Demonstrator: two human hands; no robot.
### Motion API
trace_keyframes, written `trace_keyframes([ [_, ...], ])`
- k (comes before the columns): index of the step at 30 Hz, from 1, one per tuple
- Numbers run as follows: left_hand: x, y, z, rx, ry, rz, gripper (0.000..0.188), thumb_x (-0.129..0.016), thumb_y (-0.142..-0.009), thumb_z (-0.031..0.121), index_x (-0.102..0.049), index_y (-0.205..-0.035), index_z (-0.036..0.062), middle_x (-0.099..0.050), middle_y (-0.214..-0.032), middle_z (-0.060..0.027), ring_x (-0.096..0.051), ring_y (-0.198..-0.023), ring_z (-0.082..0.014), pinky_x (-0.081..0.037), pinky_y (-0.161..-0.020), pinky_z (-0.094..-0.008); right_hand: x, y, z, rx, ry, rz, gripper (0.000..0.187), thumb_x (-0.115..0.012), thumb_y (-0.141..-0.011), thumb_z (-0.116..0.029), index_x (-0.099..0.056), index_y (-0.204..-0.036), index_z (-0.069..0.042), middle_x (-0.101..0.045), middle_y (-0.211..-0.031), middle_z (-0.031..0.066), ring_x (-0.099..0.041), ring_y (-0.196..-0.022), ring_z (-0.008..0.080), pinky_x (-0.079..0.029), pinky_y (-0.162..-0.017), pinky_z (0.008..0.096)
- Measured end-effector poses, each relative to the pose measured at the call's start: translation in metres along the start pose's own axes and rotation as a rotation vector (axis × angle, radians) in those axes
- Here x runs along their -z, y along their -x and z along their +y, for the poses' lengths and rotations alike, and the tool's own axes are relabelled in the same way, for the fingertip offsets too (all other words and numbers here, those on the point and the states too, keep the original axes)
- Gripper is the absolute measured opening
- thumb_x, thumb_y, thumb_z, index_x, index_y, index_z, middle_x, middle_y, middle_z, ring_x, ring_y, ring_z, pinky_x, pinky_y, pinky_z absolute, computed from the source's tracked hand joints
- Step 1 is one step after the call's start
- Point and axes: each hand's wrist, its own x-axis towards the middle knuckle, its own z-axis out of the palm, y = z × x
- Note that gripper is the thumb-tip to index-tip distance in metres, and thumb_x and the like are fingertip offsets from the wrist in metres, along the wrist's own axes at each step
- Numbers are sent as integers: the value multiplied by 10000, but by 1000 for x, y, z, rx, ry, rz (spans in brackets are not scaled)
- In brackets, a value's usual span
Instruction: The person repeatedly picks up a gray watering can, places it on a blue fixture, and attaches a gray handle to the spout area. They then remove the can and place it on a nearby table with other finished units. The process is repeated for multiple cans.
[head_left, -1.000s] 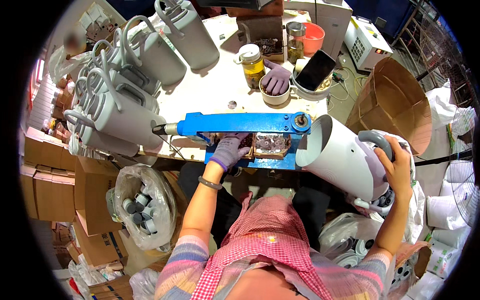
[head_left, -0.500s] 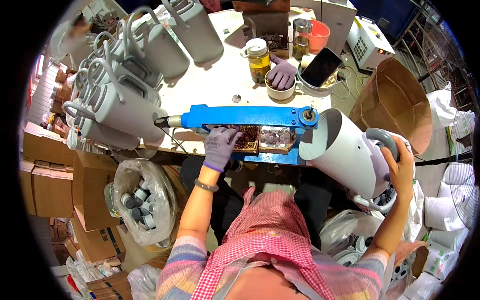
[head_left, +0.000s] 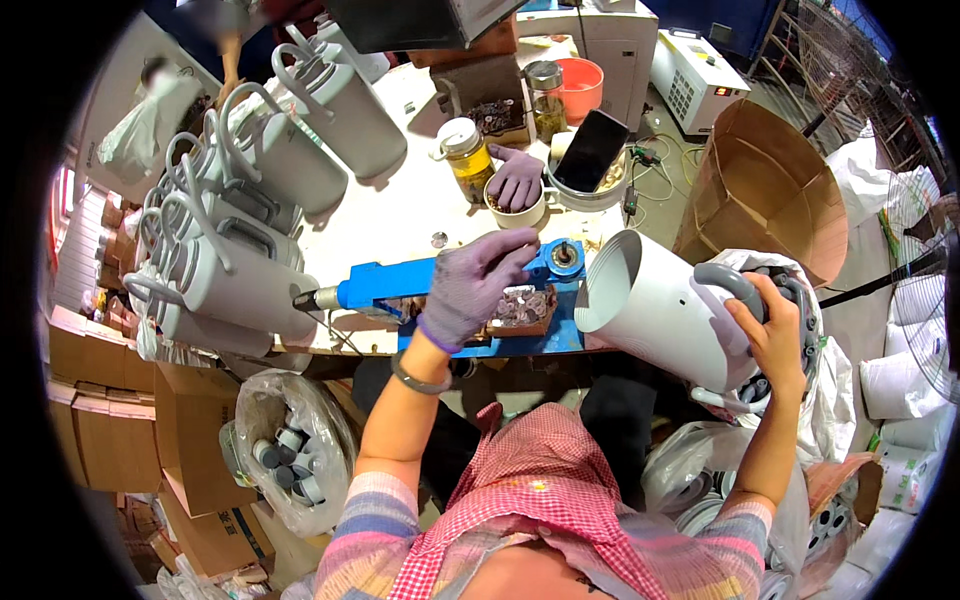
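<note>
My gloved left hand (head_left: 470, 287) is raised over the blue bench tool (head_left: 390, 284), its fingers drawn together and pointing right towards the tool's round head (head_left: 563, 256). Whatever is between the fingertips is too small or hidden to make out. Bare, my right hand (head_left: 770, 335) grips the dark grey handle (head_left: 735, 284) of a light grey cylindrical can (head_left: 665, 315). The can lies tilted, its open end facing left beside the tool's head. Under my left hand sits a tray of small pale washer-like parts (head_left: 522, 307); a neighbouring tray is mostly covered.
Several grey cans with curved tubes (head_left: 290, 150) crowd the table's left. A spare glove (head_left: 518, 180) lies on a white cup, near a phone (head_left: 593, 150) and a yellow-filled jar (head_left: 465, 155). Bags of grey parts (head_left: 290, 460) and a large cardboard box (head_left: 765, 190) flank the table.
My left hand has lifted out of the small-parts tray and moved right and up over the blue tool. My right hand still holds the can by its handle. The view has shifted slightly.
</note>
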Motion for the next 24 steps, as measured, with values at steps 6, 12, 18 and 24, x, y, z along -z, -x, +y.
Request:
trace_keyframes([
  [6,-41,-22,-13,-5,101,103,216,-773,-840,75,-746,-1028,-29,-748,-911,-89,-699,-811,-111,-570,-750,-234,0,-3,-3,-80,3,-41,298,-761,-840,-204,-653,-1053,-27,-645,-761,112,-595,-651,204,-480,-649,306],
  [12,-41,-24,-16,45,59,40,217,-746,-871,108,-744,-1049,-16,-749,-931,-89,-698,-827,-115,-566,-771,-243,1,-10,-2,-104,-14,-89,270,-749,-850,-202,-634,-1000,-9,-616,-714,107,-576,-616,202,-463,-616,309],
  [18,-30,-30,-21,-47,-38,-23,212,-740,-875,129,-752,-1053,15,-749,-932,-89,-699,-833,-116,-563,-769,-247,-3,-30,-14,-93,-50,-134,253,-733,-870,-198,-614,-972,1,-572,-666,87,-510,-579,160,-420,-571,296],
  [24,-35,-30,-26,18,70,5,190,-762,-851,139,-761,-984,4,-751,-930,-101,-702,-824,-130,-565,-766,-268,-10,-43,-22,-57,-24,-116,231,-718,-871,-174,-608,-977,0,-542,-642,67,-472,-569,127,-395,-551,276],
])
